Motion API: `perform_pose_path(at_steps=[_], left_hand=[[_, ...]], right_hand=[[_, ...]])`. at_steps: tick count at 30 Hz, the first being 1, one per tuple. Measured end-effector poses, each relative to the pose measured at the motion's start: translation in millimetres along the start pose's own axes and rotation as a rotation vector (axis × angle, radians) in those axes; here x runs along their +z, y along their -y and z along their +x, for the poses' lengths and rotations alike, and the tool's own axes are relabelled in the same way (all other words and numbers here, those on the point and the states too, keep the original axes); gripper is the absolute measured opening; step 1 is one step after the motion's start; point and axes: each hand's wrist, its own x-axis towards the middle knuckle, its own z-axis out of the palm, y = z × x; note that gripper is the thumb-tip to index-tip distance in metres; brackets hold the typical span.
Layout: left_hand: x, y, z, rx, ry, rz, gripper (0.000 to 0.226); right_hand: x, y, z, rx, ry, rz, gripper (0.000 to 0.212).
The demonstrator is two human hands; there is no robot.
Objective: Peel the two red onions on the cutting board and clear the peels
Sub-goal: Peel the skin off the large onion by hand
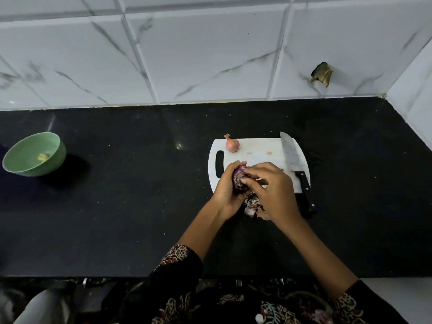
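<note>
Knife (294,160) lies on board (257,148) beside onion (232,144).

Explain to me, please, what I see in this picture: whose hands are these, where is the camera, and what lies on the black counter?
There is no machine here. A person wears one camera on the head, and it looks forward and down, so you see that person's own arms from above.

The left hand grips a red onion, and the right hand pinches at its skin to peel it. Loose peels lie under the hands, at the near edge of the white cutting board.

On the board a second onion waits, still in its skin. A knife lies along the board's right side, with its black handle over the near edge. Far to the left on the counter stands a green bowl.
</note>
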Motion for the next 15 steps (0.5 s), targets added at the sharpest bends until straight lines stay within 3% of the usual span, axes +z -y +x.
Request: perform_pose_path(at_steps=[8, 15], left_hand=[[4.8, -1.3, -1.8, -0.022, -0.019, 0.121, 0.019], [6.4, 0.2, -3.3, -0.064, -0.032, 0.131, 0.025]], right_hand=[[4.1, -5.7, -1.9, -0.180, -0.111, -0.190, 0.009], [8.1, -7.9, -1.8, -0.129, -0.059, -0.316, 0.027]])
